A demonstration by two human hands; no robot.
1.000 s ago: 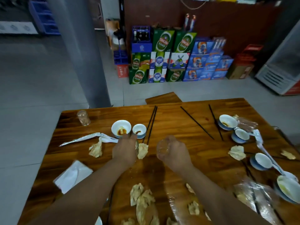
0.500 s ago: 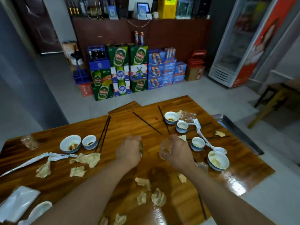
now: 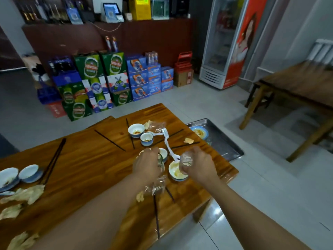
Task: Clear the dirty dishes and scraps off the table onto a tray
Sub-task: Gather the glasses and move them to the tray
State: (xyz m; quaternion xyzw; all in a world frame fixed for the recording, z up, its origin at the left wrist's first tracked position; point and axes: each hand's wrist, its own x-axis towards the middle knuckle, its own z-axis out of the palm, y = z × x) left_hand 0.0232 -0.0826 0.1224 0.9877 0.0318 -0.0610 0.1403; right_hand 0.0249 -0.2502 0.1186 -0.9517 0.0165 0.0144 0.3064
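Above the wooden table (image 3: 81, 170), the right hand (image 3: 200, 166) curls its fingers round a ribbed glass (image 3: 186, 159), while the left hand (image 3: 146, 166) grips what looks like another glass (image 3: 161, 162). Beyond the table's far edge sits the metal tray (image 3: 225, 141).

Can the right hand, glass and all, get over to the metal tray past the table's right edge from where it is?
Probably yes: the right hand grips a small clear ribbed glass, and only low chopsticks and a scrap lie toward the steel tray.
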